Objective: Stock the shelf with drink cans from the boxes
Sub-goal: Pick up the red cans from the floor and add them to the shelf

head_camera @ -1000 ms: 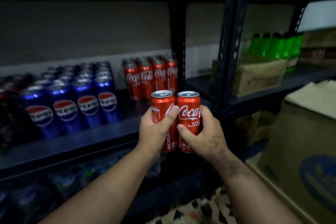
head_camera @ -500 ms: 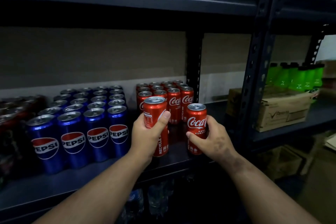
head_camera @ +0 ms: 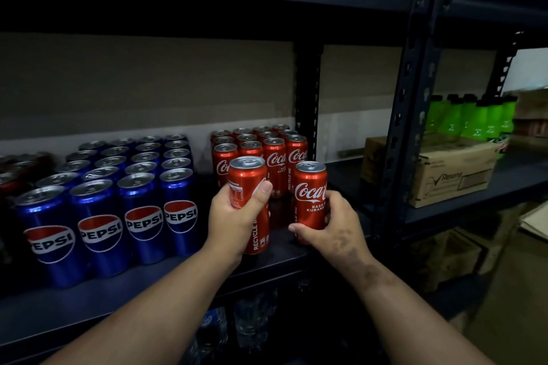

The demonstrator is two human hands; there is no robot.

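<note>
My left hand [head_camera: 237,216] grips a red Coca-Cola can [head_camera: 247,178], held upright just above the dark shelf board [head_camera: 118,287]. My right hand [head_camera: 332,228] holds a second red Coca-Cola can [head_camera: 310,195], upright and low over the shelf, a gap apart from the first. Both cans are in front of a block of several red Coca-Cola cans [head_camera: 275,154] standing at the back of the shelf. Whether either held can touches the board is hidden by my hands.
Several blue Pepsi cans [head_camera: 118,201] fill the shelf to the left. A black upright post [head_camera: 406,127] bounds the bay on the right. Beyond it a cardboard box [head_camera: 453,175] and green bottles [head_camera: 471,118] stand. Bottles sit on the shelf below.
Both hands have carried the two cans forward over the shelf and moved them apart. The view has come closer to the shelf.
</note>
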